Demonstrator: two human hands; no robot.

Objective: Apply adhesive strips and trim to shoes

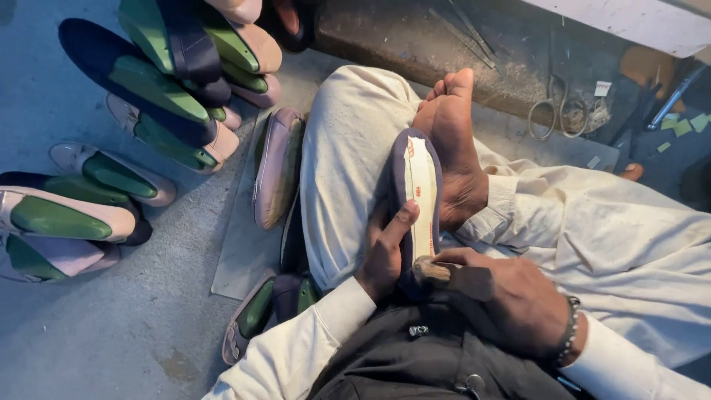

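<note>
Both hands are working on a purple shoe propped in the lap

The left hand (pixel 385 252) is curling around the purple shoe (pixel 416 200), thumb pressing along its pale sole, sole facing up against the bare foot (pixel 453 141). The right hand (pixel 511 300) is gripping a brush (pixel 452 274), bristles touching the sole's near end, while more shoes on green lasts (pixel 148 96) are lying on the floor

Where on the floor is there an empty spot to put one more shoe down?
Bare grey floor lies below the pile of shoes on green lasts, left of the flat mat. Another bare strip runs along the left edge. The ledge with the scissors is cluttered.
</note>
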